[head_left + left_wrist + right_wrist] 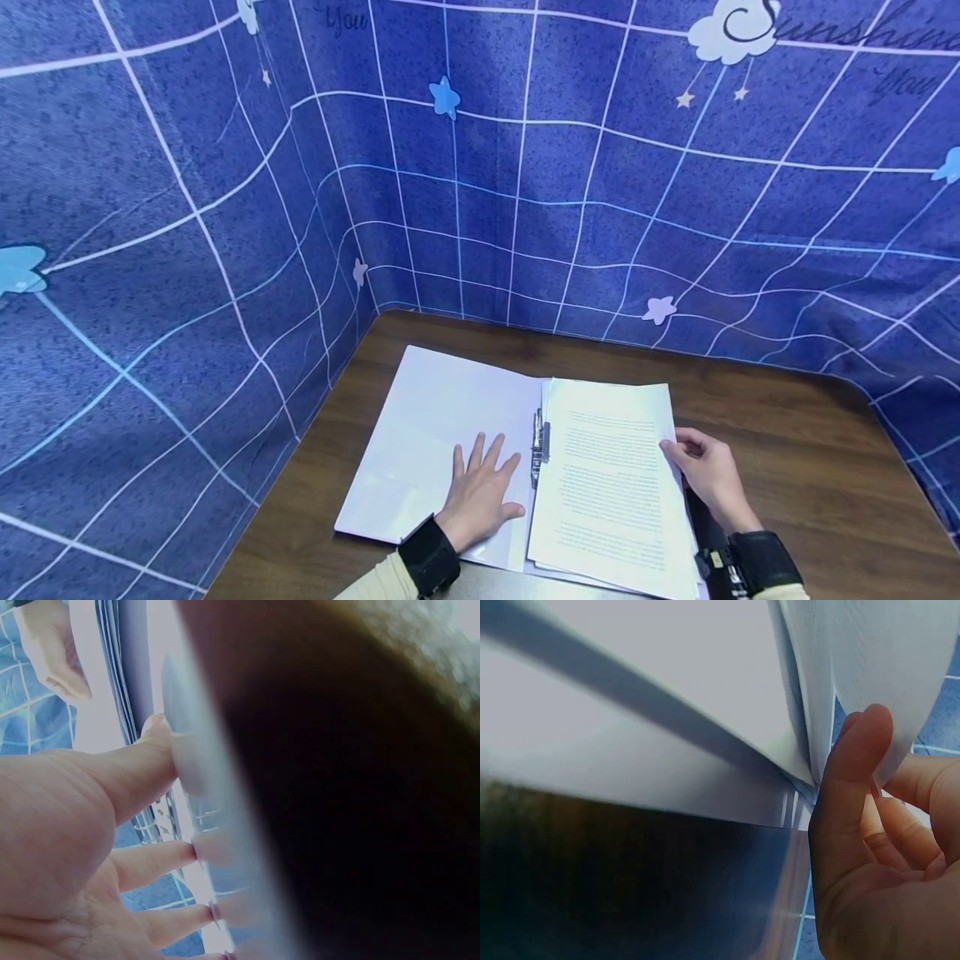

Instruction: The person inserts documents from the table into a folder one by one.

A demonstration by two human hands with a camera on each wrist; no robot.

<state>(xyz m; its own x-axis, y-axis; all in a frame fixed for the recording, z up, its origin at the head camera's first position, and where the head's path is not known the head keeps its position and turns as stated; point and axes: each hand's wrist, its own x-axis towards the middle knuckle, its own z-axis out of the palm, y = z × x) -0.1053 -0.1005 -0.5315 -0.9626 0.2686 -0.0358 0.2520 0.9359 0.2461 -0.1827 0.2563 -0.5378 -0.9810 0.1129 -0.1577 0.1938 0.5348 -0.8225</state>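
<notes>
A white ring binder (pixel 435 417) lies spread on the wooden table, its metal clip (pixel 537 450) along the spine. Printed sheets (pixel 607 492) are stacked on its right side. My left hand (pixel 482 498) rests on the bare inner cover with fingers spread; the left wrist view shows its fingertips (pixel 202 915) touching the glossy surface. At the stack's right edge, my right hand (pixel 711 477) pinches the top paper between thumb and fingers. In the right wrist view that sheet (pixel 892 660) bends upward, while several others stand partly separated beside the thumb (pixel 855 765).
Blue fabric (pixel 480 200) with white lines and stars hangs behind and to the left of the table. The brown tabletop (pixel 810 467) extends right of the binder. Black bands (pixel 429 557) sit on both wrists.
</notes>
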